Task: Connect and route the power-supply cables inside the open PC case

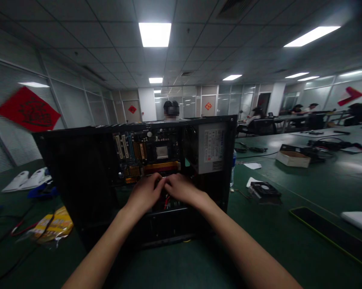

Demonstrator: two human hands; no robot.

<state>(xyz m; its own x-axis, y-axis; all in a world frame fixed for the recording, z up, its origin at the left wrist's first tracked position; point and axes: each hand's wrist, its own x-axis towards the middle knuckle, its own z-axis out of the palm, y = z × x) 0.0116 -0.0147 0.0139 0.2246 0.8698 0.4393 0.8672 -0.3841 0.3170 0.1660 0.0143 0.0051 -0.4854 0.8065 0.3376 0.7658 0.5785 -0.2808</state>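
Observation:
An open black computer case [69, 168] stands in front of me on the green table. Fixed inside it are a motherboard [174, 146] and, at the upper right, a grey power supply [211, 150]. My left hand [146, 192] and my right hand [182, 188] reach into the case, just below the motherboard's memory slots [162, 166]. Their fingertips meet, bent and closed together. Whatever they pinch is hidden behind the fingers. Red and dark cables [166, 200] show beneath the hands.
Left of the case lie a yellow plastic packet [56, 224], loose cables and white items [33, 178]. To the right are a cooling fan [264, 190], a small open box [293, 157], a water bottle [232, 168] and a long dark bar [328, 233]. Several people sit farther back.

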